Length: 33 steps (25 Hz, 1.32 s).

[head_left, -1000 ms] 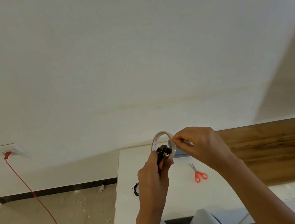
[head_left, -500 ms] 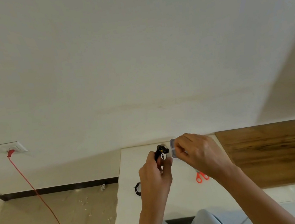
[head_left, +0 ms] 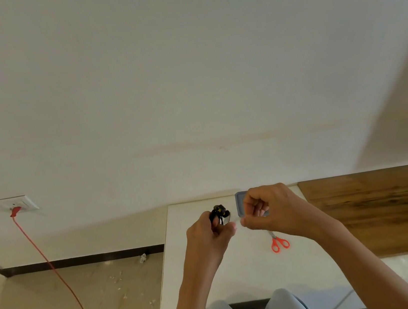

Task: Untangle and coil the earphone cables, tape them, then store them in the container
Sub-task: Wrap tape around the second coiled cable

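Note:
My left hand [head_left: 206,235] grips a coiled bundle of black earphone cable [head_left: 219,212] and holds it upright above the white table [head_left: 241,275]. A short strip of clear tape [head_left: 235,219] runs from the bundle to my right hand [head_left: 271,210], which pinches its end with curled fingers. The grey-blue container [head_left: 239,204] lies on the table behind my right hand and is mostly hidden by it. No tape roll is in sight.
Orange-handled scissors [head_left: 279,243] lie on the table under my right wrist. A dark wooden surface [head_left: 388,207] adjoins the table on the right. A red cord [head_left: 51,267] hangs from a wall socket [head_left: 17,204] to the floor at left. My knees are at the near edge.
The tape roll held up behind the earphones a second ago is out of sight. My right hand has moved slightly right, with a tape strip now stretched from the bundle.

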Each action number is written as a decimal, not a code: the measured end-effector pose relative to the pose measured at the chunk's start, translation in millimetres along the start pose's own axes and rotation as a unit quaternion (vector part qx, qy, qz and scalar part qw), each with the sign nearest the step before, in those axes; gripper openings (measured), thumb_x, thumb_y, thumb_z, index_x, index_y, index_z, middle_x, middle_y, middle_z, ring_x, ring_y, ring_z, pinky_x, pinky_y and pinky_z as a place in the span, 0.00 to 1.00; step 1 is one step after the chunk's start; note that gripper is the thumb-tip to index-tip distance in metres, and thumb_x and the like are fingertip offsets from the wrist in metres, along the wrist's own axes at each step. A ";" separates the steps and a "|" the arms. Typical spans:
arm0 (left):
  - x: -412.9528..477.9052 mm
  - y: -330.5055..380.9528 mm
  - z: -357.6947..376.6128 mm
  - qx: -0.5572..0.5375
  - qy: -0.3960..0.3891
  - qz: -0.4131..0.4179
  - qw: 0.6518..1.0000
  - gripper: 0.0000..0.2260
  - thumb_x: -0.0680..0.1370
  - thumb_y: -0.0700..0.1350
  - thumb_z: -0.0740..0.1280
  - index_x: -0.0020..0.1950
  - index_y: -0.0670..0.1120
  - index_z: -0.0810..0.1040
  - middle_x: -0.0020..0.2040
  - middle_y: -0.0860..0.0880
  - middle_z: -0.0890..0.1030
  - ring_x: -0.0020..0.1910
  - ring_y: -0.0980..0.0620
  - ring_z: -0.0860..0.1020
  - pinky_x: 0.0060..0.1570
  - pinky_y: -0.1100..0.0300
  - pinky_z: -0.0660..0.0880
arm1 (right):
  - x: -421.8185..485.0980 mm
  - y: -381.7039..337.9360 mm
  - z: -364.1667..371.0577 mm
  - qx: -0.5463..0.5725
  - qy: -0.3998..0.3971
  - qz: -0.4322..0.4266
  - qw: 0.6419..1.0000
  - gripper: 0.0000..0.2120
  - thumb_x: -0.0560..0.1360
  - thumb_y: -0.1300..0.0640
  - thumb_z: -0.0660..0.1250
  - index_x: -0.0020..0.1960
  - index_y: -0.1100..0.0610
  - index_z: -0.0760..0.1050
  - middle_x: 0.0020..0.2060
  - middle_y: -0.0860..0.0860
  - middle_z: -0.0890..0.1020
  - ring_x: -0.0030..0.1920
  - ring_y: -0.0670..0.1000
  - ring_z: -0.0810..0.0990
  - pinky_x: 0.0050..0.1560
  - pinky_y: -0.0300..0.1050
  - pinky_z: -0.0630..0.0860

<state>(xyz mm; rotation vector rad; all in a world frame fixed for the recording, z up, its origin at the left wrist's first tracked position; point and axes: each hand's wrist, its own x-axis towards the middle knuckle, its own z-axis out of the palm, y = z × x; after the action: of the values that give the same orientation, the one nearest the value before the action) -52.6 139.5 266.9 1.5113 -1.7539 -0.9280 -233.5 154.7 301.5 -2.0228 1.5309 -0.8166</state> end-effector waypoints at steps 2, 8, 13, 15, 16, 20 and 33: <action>-0.4 -0.7 -1.7 0.020 -0.025 0.007 0.999 0.16 0.73 0.49 0.70 0.34 0.47 0.64 0.31 0.51 0.70 0.28 0.56 0.65 0.27 0.69 0.64 | 2.1 3.4 0.2 -0.072 0.006 -0.039 0.997 0.06 0.73 0.53 0.70 0.40 0.53 0.75 0.34 0.41 0.77 0.35 0.43 0.76 0.37 0.35 0.73; -1.6 -0.4 -17.8 -0.027 -0.168 -0.040 0.985 0.18 0.78 0.60 0.58 0.40 0.47 0.70 0.35 0.54 0.74 0.33 0.56 0.70 0.38 0.63 0.68 | 5.6 2.6 -1.2 -0.253 0.043 -0.250 0.934 0.06 0.75 0.57 0.62 0.40 0.55 0.72 0.33 0.48 0.75 0.31 0.49 0.71 0.33 0.40 0.69; 14.3 16.1 -26.9 -0.266 -0.259 -0.134 0.919 0.15 0.82 0.45 0.50 0.43 0.44 0.73 0.32 0.51 0.70 0.26 0.56 0.62 0.39 0.61 0.64 | 3.9 3.5 2.5 -0.243 0.028 -0.278 0.929 0.05 0.77 0.59 0.61 0.43 0.56 0.73 0.39 0.50 0.78 0.35 0.52 0.75 0.33 0.47 0.76; 19.2 20.7 -28.3 -0.237 -0.283 -0.095 0.924 0.14 0.81 0.41 0.51 0.43 0.43 0.75 0.32 0.52 0.69 0.27 0.56 0.61 0.39 0.61 0.63 | 4.8 4.6 1.6 -0.248 0.021 -0.283 0.926 0.04 0.77 0.59 0.60 0.44 0.56 0.71 0.40 0.51 0.77 0.36 0.53 0.76 0.33 0.48 0.76; 21.1 22.0 -28.5 -0.221 -0.290 -0.077 0.928 0.14 0.81 0.40 0.52 0.44 0.43 0.75 0.32 0.53 0.69 0.27 0.56 0.62 0.40 0.60 0.64 | 5.5 4.4 0.2 -0.259 0.021 -0.287 0.922 0.03 0.77 0.60 0.61 0.45 0.56 0.72 0.40 0.51 0.77 0.36 0.52 0.75 0.34 0.48 0.76; 28.2 24.9 -25.9 -0.174 -0.289 -0.019 0.941 0.12 0.83 0.41 0.55 0.42 0.44 0.72 0.31 0.55 0.68 0.30 0.56 0.63 0.45 0.53 0.62 | 8.6 -1.5 -4.8 -0.291 0.038 -0.290 0.911 0.06 0.78 0.62 0.60 0.43 0.57 0.73 0.38 0.51 0.76 0.36 0.50 0.71 0.37 0.43 0.72; 23.8 38.2 -32.2 -0.047 -0.335 0.043 0.940 0.10 0.79 0.54 0.62 0.42 0.59 0.82 0.39 0.56 0.82 0.42 0.58 0.76 0.51 0.61 0.72 | 7.5 -12.8 -15.7 -0.194 -0.061 -0.109 0.973 0.05 0.80 0.60 0.55 0.47 0.57 0.69 0.37 0.52 0.76 0.34 0.55 0.72 0.37 0.54 0.74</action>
<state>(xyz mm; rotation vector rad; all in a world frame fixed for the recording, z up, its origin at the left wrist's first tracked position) -49.9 116.0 317.0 1.1057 -2.1695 -1.5839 -234.3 150.6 322.7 -2.5087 1.5062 -0.4840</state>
